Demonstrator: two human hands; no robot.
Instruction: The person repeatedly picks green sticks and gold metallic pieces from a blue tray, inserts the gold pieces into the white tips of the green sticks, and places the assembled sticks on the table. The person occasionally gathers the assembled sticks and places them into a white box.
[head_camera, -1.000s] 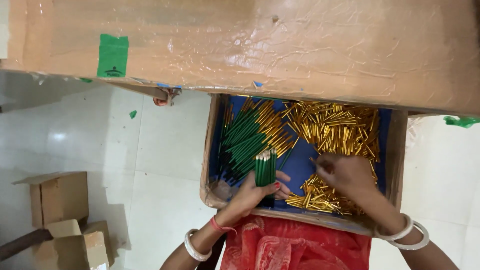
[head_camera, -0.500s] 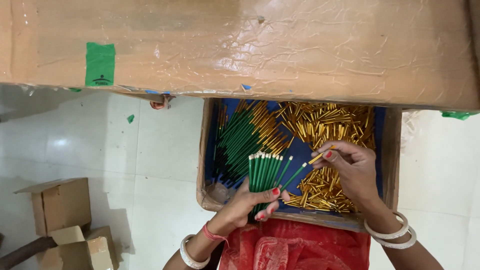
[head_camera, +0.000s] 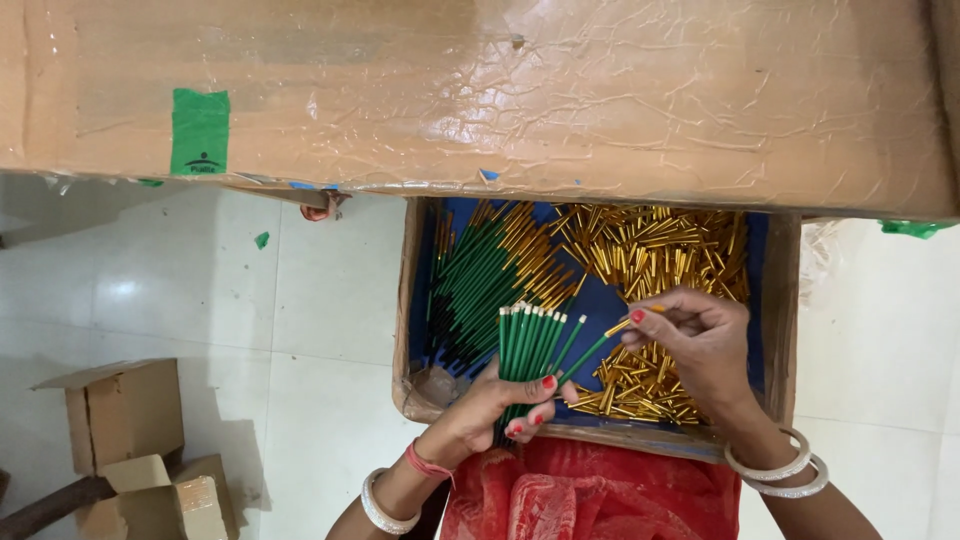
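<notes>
My left hand (head_camera: 490, 415) grips an upright bundle of green sticks (head_camera: 528, 345) over the near edge of a shallow cardboard tray (head_camera: 780, 330) lined in blue. My right hand (head_camera: 700, 345) pinches the gold-capped end of one green stick (head_camera: 600, 345) that slants down into the bundle. Inside the tray, a heap of green sticks with gold ends (head_camera: 490, 275) lies at the left. Loose gold tubes (head_camera: 650, 245) fill the far right, and more gold tubes (head_camera: 640, 385) lie under my right hand.
A large cardboard sheet (head_camera: 500, 90) covered in clear tape, with a green sticker (head_camera: 200, 130), spans the top. Small cardboard boxes (head_camera: 130, 450) stand on the white tiled floor at lower left. Red cloth (head_camera: 590, 495) covers my lap beneath the tray.
My right hand lifted out of the gold tubes with a capped green stick and brought it to the bundle. My left hand raised the bundle slightly.
</notes>
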